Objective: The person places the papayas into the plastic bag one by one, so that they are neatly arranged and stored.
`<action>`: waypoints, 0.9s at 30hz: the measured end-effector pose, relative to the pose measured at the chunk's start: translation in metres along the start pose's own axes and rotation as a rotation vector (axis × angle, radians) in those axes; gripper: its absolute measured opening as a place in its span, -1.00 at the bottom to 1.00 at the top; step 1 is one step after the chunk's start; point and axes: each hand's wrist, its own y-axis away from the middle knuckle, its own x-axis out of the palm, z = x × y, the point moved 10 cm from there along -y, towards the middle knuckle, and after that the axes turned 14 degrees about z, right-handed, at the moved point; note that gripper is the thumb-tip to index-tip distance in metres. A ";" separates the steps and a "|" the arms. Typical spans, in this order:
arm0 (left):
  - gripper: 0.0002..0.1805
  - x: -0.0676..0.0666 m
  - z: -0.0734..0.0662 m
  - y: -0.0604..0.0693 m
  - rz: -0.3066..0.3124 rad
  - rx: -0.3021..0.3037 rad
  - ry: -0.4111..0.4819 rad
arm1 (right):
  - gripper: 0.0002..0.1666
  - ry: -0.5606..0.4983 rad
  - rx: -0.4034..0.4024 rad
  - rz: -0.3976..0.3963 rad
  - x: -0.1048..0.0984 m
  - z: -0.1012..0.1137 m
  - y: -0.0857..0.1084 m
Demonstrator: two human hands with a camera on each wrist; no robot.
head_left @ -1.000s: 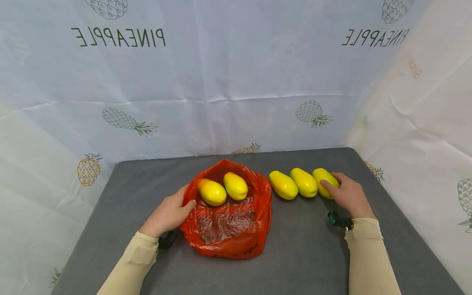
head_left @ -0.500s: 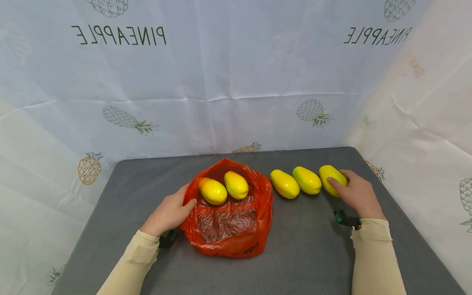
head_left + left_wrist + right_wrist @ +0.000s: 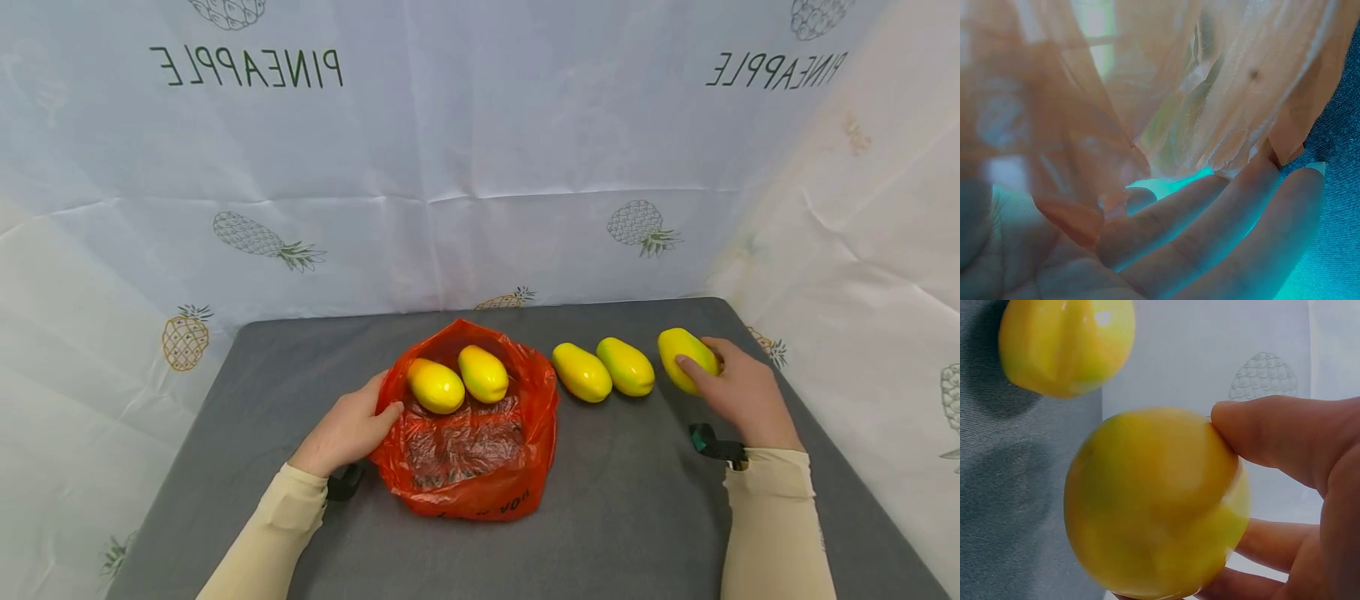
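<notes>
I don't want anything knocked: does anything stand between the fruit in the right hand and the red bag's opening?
Yes: two loose yellow fruits lie on the table between the held fruit and the red bag, whose right wall comes next. Nothing visible blocks a path over them.

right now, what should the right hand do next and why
Probably carry the held fruit leftward over the two loose fruits to the red bag: the right hand grips it, the left hand holds the bag's side, the mouth gapes, and two similar fruits lie inside.
</notes>
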 end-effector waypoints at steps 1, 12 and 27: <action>-0.30 0.000 0.001 0.001 -0.001 -0.002 0.001 | 0.09 0.002 -0.005 -0.001 0.000 0.002 0.000; -0.27 0.001 0.007 0.003 -0.009 -0.010 0.023 | 0.06 0.025 -0.056 -0.017 -0.005 0.032 0.015; -0.26 -0.001 0.010 -0.002 0.021 -0.026 0.089 | -0.03 0.012 -0.223 -0.006 0.020 0.139 0.036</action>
